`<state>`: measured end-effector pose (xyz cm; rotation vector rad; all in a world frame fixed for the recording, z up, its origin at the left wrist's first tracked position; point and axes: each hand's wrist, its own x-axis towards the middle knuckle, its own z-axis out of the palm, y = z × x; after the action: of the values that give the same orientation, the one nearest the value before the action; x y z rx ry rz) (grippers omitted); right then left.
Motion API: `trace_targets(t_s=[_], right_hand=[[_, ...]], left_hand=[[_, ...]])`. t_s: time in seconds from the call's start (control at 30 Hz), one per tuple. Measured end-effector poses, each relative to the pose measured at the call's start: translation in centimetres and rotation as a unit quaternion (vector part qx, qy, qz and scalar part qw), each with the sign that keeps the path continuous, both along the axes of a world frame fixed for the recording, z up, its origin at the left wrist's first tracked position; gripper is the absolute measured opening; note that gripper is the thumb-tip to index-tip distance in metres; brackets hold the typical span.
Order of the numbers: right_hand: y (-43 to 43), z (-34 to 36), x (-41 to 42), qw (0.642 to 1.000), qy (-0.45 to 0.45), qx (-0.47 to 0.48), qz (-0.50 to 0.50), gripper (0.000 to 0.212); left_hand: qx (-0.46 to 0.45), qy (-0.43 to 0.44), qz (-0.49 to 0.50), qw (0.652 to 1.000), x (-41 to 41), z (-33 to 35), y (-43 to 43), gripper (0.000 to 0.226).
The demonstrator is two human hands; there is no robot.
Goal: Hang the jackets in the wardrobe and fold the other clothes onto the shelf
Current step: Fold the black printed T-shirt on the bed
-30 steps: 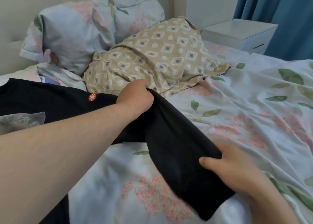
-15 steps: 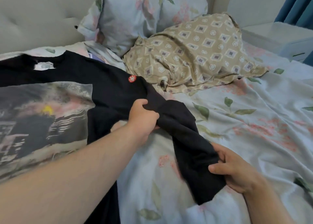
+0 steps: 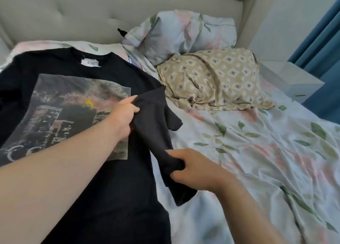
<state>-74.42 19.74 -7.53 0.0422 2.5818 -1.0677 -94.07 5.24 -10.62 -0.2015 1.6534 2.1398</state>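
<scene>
A black T-shirt [image 3: 103, 184] with a large grey picture print lies face up on the bed, collar toward the headboard. Its right side is lifted and folded inward over the print. My left hand [image 3: 123, 114] pinches that black fold near the shoulder. My right hand [image 3: 191, 168] grips the same fold lower down, fingers curled round bunched cloth. A tan garment with a diamond pattern [image 3: 213, 81] lies crumpled beyond the shirt, near the pillow.
The bed has a floral sheet [image 3: 257, 160]. A floral pillow [image 3: 184, 31] leans on the padded beige headboard [image 3: 73, 13]. A white nightstand [image 3: 292, 81] and blue curtain [image 3: 323, 41] stand at the right.
Both hands have carried the shirt's right side leftward over the print. The view has swung left and now takes in the whole shirt front.
</scene>
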Motion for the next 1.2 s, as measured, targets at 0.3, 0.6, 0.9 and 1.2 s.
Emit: trace_targets(t_s=[0.3, 0.6, 0.9, 1.2], right_hand=[[-15.4, -3.3, 0.5, 0.971, -0.231, 0.015, 0.067, 0.052], [-10.3, -7.7, -2.7, 0.933, -0.032, -0.164, -0.32, 0.017], [-9.8, -10.5, -11.2, 0.918, 0.061, -0.138, -0.367, 0.035], [-9.8, -9.6, -10.0, 0.896, 0.017, -0.184, -0.404, 0.037]], left_hand=[[-0.152, -0.064, 0.048, 0.985, 4.8, -8.1, -12.7, 0.022], [-0.169, -0.055, -0.041, 0.983, 7.7, -10.8, -14.0, 0.014], [-0.171, -0.025, -0.033, 0.984, 7.5, -12.6, -14.9, 0.011], [-0.152, -0.018, -0.04, 0.987, 7.8, -12.3, -14.4, 0.017]])
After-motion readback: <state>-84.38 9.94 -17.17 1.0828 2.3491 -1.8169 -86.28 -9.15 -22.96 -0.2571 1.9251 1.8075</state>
